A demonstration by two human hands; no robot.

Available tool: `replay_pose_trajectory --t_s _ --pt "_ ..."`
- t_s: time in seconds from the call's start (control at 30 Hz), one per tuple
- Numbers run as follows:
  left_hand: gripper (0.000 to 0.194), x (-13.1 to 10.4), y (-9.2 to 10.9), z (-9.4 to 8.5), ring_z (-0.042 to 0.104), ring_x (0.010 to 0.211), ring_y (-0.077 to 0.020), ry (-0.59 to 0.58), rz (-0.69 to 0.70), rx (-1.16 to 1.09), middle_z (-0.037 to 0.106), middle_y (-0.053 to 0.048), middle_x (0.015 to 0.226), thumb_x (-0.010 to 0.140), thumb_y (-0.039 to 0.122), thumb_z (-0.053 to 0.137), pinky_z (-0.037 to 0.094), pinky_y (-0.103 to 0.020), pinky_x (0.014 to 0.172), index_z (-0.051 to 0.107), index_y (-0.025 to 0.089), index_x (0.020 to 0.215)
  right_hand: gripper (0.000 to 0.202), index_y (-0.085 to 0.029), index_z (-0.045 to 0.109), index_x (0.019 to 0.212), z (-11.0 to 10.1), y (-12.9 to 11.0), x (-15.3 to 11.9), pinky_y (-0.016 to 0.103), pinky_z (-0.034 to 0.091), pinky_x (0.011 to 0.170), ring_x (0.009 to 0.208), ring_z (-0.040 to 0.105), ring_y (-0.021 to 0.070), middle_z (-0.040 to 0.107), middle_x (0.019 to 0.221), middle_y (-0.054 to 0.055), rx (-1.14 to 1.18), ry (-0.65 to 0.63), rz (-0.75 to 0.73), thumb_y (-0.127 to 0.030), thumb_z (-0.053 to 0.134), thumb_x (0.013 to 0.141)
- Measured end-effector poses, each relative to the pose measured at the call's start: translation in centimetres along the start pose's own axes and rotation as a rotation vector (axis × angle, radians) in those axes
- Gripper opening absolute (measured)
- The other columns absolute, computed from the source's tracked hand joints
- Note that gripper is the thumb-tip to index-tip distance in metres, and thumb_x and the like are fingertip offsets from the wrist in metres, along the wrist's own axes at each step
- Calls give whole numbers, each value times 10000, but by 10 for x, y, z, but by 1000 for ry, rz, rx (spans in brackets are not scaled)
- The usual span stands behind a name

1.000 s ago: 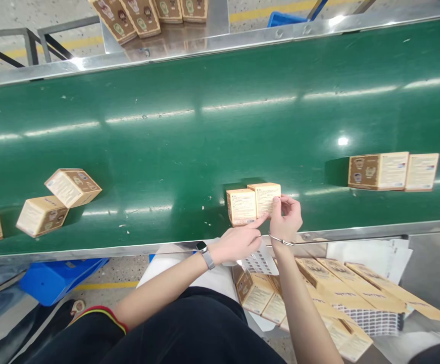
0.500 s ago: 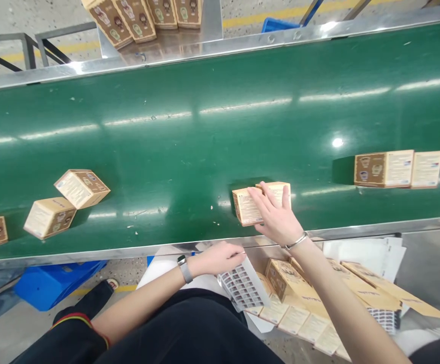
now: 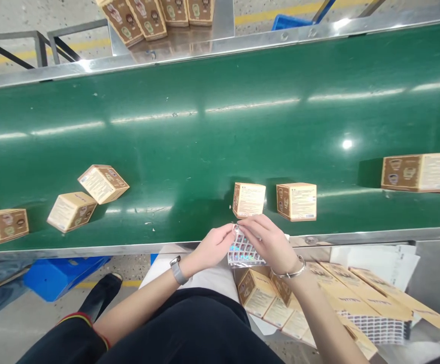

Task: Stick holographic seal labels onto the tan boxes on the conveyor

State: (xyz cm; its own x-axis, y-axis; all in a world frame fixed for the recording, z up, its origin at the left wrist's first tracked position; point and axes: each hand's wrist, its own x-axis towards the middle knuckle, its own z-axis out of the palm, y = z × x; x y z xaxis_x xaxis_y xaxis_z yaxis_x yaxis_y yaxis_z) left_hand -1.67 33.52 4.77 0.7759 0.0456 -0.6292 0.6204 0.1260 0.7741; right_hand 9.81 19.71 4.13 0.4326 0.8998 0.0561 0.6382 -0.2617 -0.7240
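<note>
Both hands meet over the belt's near edge at a sheet of stickers point(image 3: 244, 251) with a shiny grid of small labels. My left hand point(image 3: 216, 246) pinches the sheet's upper left corner. My right hand point(image 3: 268, 241) has its thumb and fingertips closed at the same corner; whether a loose sticker is between them I cannot make out. Just beyond the fingers a small printed box point(image 3: 249, 200) stands on the green belt. Another brown and cream box point(image 3: 296, 202) is to its right, a gap between them.
More boxes lie on the green conveyor belt point(image 3: 189, 151), at the left point(image 3: 104, 183) and far right point(image 3: 417, 173). Below the metal rail, boxes point(image 3: 259, 292) and another sticker sheet point(image 3: 379, 326) crowd the near shelf. Tall boxes point(image 3: 147, 17) stand across the belt. A blue bin point(image 3: 62, 275) is lower left.
My right hand has left the two boxes and come back to the sticker sheet. My left hand has raised the sheet. The two boxes now stand apart; boxes on the belt appear further right.
</note>
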Motion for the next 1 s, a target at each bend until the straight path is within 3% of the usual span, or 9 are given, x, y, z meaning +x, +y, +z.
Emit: replay_pose_trajectory --t_s 0.2,0.33,0.4,0.47,0.57,0.63,0.7,0.8,1.0 --pt "212 0 3 2 428 681 -123 -21 -19 66 487 22 730 934 307 384 377 -245 642 461 180 783 161 -192 672 982 2 -5 -1 358 524 729 846 657 219 719 894 72 -247 38 -121 -134 525 952" --pt "208 3 2 3 475 711 -128 -34 -44 75 535 9 765 950 284 373 400 -243 660 495 170 826 160 -223 676 948 4 -10 -7 384 537 799 933 670 230 729 924 67 -167 130 -81 -120 555 928" --pt "213 5 0 4 468 675 -120 -27 -71 94 527 17 735 952 278 372 382 -231 615 487 171 809 129 -228 680 905 5 -8 -11 395 550 811 915 674 223 723 925 69 5 204 38 -141 586 910" --pt "222 7 -1 5 454 638 -114 -19 -86 119 512 25 702 948 268 369 357 -226 581 477 173 779 66 -230 685 851 8 0 -15 421 552 837 911 676 227 715 931 71 184 345 259 -208 632 884" --pt "227 11 0 7 448 611 -115 -52 -69 144 526 27 669 941 256 377 336 -228 574 522 170 789 133 -215 674 798 16 24 -16 468 525 923 994 667 245 709 1011 81 429 712 679 -345 696 816" --pt "219 17 4 9 473 622 -114 -106 -26 154 630 4 766 938 247 391 351 -228 595 589 170 885 232 -197 660 795 24 42 -14 487 494 980 1025 661 250 704 1057 90 592 937 868 -411 735 743" --pt "218 24 8 11 461 598 -96 -167 53 200 707 -38 1052 929 234 417 369 -231 612 622 181 975 313 -188 652 811 31 58 -11 492 480 1001 1003 666 246 705 1048 91 681 1052 941 -453 755 680" --pt "198 40 11 13 398 538 -70 -233 208 345 564 -64 1416 918 216 437 376 -243 612 632 189 939 370 -183 646 812 39 74 -8 484 500 973 977 668 248 708 1012 89 666 1095 955 -494 757 644" --pt "221 61 10 16 413 513 -67 -303 312 570 464 9 1510 934 210 413 331 -262 557 578 193 788 386 -190 615 795 42 88 -6 441 546 886 948 668 246 700 1015 89 561 1140 955 -542 713 672"
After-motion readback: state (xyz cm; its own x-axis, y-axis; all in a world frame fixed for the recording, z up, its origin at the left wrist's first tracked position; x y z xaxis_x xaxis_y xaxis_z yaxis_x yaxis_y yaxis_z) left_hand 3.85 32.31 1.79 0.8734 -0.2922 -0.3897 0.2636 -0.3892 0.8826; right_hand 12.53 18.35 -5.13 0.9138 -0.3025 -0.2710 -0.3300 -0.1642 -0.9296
